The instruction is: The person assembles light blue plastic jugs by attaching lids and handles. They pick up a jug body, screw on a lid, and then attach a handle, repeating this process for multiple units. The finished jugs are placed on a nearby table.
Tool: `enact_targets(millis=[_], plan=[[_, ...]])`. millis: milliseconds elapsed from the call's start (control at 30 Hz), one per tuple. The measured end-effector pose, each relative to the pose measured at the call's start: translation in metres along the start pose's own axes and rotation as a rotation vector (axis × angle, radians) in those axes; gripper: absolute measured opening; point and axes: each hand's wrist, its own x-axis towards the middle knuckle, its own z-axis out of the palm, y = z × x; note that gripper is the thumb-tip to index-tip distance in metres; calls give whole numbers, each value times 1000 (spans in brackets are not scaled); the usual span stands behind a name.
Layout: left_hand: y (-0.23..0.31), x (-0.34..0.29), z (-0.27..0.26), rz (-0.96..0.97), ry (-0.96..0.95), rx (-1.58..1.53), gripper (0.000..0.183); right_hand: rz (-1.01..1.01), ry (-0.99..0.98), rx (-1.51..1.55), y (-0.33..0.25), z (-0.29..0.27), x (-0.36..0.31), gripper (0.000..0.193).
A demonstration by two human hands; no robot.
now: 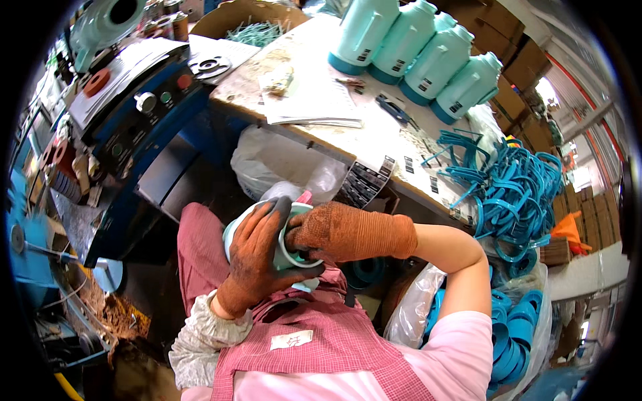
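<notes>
On my lap lies a mint-green plastic flask casing (294, 257), its round open end turned up toward the right. My left hand (257, 247), in an orange-brown glove with blackened fingers, is wrapped around the casing's side near the rim. My right hand (328, 234), gloved the same way, has its curled fingers reaching into the open end. Whatever those fingertips hold inside is hidden. Upright on the table stand several finished-looking mint-green flasks (401, 57) with handles and teal bases.
A worktable (244, 87) carries papers (311, 100), dark cutters (394, 110) and sticker labels. Teal plastic handles (518, 194) pile at its right end. Below, a clear bag holds teal rings (511, 334). A blue machine with a control panel (144, 113) stands left, beside a white plastic bag (267, 160).
</notes>
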Motion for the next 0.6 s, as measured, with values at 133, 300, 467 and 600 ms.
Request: enact_targets(millis=[133,300,467,600], plan=[[-5,-4,2,90,-39,19,100,-136,60,338,20,-14,-24,29],[-33,36,-54,159,80,-114,107,498,979,129,138,7,-123,31],[-76,93,-128,-416,68,-659,71,1246,737,-241,277,101,-187,48],[-156,78,-84,-344,-3,-630,45,1153,1010,-248,294,129,-190,45]])
